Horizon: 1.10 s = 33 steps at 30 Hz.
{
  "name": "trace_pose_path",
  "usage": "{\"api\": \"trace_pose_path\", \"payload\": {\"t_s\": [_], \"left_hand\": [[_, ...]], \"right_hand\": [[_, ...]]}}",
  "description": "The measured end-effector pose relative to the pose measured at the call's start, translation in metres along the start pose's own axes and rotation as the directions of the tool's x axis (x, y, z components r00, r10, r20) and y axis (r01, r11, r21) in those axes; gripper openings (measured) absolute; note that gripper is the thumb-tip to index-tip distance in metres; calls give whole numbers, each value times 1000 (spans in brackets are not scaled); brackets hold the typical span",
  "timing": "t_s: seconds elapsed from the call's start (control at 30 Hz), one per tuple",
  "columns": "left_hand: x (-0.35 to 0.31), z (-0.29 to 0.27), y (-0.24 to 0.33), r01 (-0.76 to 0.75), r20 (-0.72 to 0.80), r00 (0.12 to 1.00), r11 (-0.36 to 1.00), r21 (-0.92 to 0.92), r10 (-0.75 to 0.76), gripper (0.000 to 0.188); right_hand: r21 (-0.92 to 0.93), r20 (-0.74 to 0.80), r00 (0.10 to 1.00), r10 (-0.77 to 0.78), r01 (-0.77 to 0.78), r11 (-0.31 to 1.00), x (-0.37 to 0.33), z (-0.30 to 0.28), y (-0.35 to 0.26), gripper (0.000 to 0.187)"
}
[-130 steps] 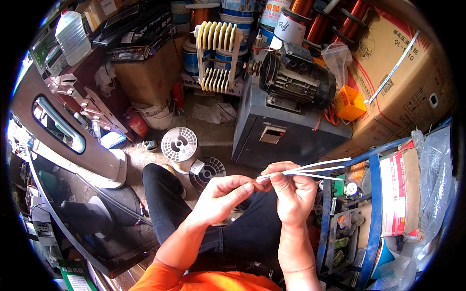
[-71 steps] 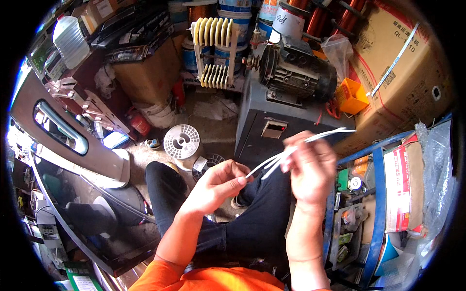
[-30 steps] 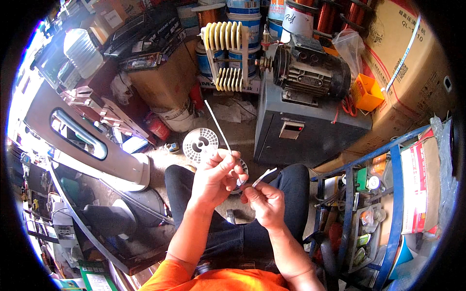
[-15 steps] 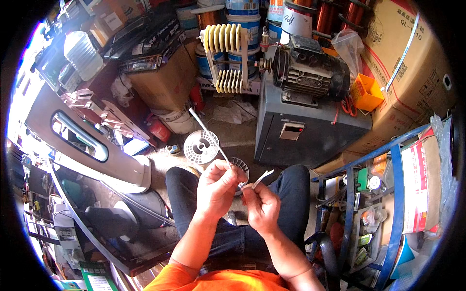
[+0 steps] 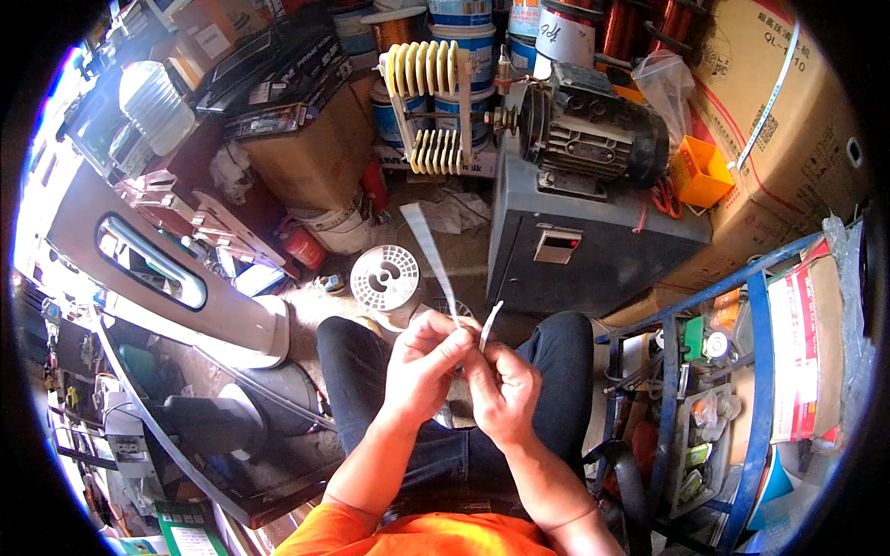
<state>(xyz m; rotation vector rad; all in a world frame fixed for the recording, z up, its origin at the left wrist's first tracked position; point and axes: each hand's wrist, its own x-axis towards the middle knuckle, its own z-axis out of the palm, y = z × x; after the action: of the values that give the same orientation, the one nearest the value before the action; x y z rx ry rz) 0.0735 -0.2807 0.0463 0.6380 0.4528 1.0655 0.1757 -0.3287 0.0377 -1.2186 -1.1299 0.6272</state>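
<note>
A long, thin white strip [image 5: 431, 258] stands up from between my hands and leans toward the upper left. My left hand [image 5: 422, 366] pinches it near its lower end. My right hand [image 5: 505, 389] sits close beside, fingers closed on a short white end [image 5: 489, 324] that pokes up from them. Both hands are held over my lap, above my dark trousers [image 5: 556, 371]. Whether the two white pieces are one folded strip is hidden by my fingers.
A grey metal cabinet [image 5: 575, 255] with a dark electric motor [image 5: 589, 134] on it stands just ahead. A white plastic spool [image 5: 384, 277] lies on the floor. A winding form with yellow-white discs [image 5: 429, 102], cardboard boxes, buckets and a blue rack [image 5: 742, 389] crowd around.
Earlier the strips pointed right, held out at chest height. My hands have since come down together over my lap, and the long strip has swung up to point to the upper left.
</note>
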Motion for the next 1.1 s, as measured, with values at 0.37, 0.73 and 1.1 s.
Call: {"api": "trace_pose_path", "payload": {"t_s": [0.37, 0.73, 1.1], "left_hand": [[12, 1, 17, -71, 51, 997, 989, 129, 65, 4], [4, -3, 10, 85, 95, 989, 954, 287, -117, 8], [18, 5, 47, 12, 38, 999, 948, 319, -25, 10]], "right_hand": [[77, 75, 997, 15, -21, 997, -6, -5, 20, 6], [58, -13, 1000, 7, -6, 998, 0, -1, 13, 3], [243, 144, 980, 138, -170, 955, -10, -11, 25, 10]]}}
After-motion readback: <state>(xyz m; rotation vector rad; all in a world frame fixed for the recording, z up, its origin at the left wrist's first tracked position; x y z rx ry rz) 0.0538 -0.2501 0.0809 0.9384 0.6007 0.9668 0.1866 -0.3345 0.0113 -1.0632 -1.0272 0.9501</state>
